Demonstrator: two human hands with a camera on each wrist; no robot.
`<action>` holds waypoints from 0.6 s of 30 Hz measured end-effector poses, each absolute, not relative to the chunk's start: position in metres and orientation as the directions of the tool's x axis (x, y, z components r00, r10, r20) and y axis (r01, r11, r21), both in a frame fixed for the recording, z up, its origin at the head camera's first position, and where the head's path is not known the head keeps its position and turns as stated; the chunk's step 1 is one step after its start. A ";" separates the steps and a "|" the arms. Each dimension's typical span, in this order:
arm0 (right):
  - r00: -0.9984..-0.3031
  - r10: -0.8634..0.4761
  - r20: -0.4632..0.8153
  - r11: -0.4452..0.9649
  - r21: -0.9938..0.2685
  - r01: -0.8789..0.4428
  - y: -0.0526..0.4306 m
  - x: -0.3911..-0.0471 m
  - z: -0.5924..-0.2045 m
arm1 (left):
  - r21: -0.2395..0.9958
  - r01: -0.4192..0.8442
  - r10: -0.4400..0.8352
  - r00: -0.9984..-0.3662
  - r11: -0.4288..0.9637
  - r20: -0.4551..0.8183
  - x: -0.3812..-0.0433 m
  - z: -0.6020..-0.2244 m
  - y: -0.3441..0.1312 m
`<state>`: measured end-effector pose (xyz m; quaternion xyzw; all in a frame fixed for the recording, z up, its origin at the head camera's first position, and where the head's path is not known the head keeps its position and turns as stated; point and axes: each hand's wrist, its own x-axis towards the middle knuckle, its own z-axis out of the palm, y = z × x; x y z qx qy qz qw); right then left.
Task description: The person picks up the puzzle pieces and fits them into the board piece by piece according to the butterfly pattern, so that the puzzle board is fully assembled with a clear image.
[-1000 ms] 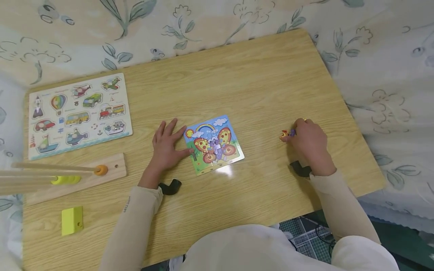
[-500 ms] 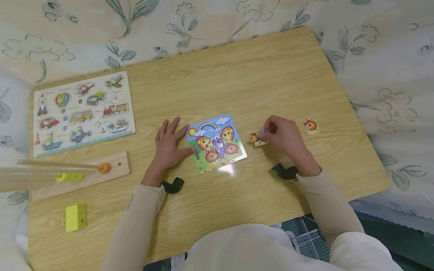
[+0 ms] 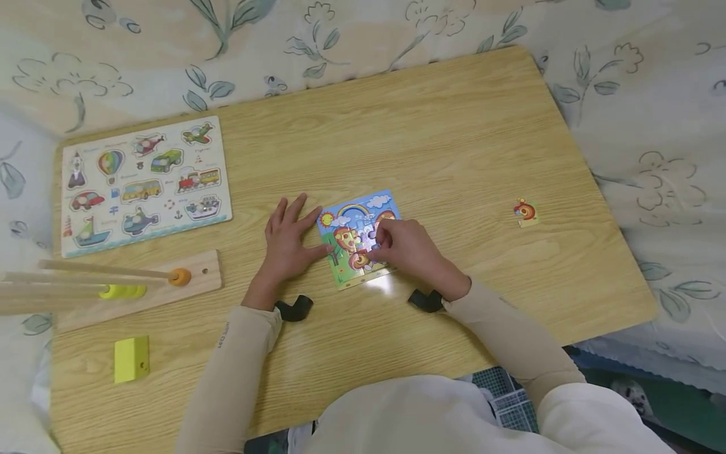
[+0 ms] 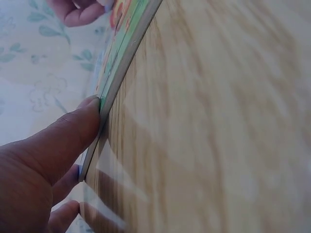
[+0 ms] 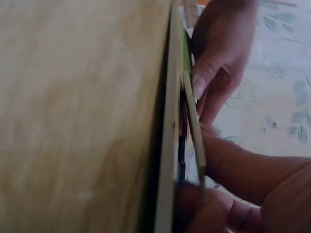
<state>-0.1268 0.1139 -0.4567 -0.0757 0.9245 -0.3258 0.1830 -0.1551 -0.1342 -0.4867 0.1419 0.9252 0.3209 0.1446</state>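
A square jigsaw puzzle point(image 3: 343, 265) with a butterfly, sun and rainbow picture lies on the table. My left hand point(image 3: 289, 243) rests at its left side with fingers spread, the thumb touching the rim, as the left wrist view also shows. Over the right half, my right hand point(image 3: 416, 252) pinches a puzzle piece point(image 5: 195, 131) between thumb and fingers. The right wrist view shows this piece slightly tilted, close above the board. The hand covers part of the picture. Far to the right lies a loose puzzle piece point(image 3: 526, 213) with a red-orange spiral.
A vehicle peg puzzle board point(image 3: 147, 183) lies at the back left of the wooden table point(image 3: 454, 145). Before it stands a wooden base with rods point(image 3: 195, 277), bearing yellow and orange beads. A yellow block point(image 3: 132, 359) sits at the front left. A floral cloth hangs behind.
My right hand has carried the puzzle piece leftward from the table's right side onto the puzzle. The spiral piece came into sight as it left. My left hand has stayed at the puzzle's edge.
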 end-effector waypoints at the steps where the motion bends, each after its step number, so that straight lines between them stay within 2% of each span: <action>1: -0.924 -0.258 -0.283 0.788 -0.615 -0.032 0.114 -0.127 -0.457 | 0.635 0.170 0.355 -0.918 0.754 -0.175 -0.155 -0.486 -0.133; 12: -0.941 -0.185 -0.284 0.909 -0.413 -0.054 0.114 -0.125 -0.448 | 0.646 0.177 0.372 -0.911 0.743 -0.178 -0.158 -0.482 -0.125; 18: -0.951 -0.180 -0.251 0.905 -0.421 -0.060 0.120 -0.123 -0.451 | 0.641 0.188 0.381 -0.908 0.744 -0.175 -0.160 -0.479 -0.122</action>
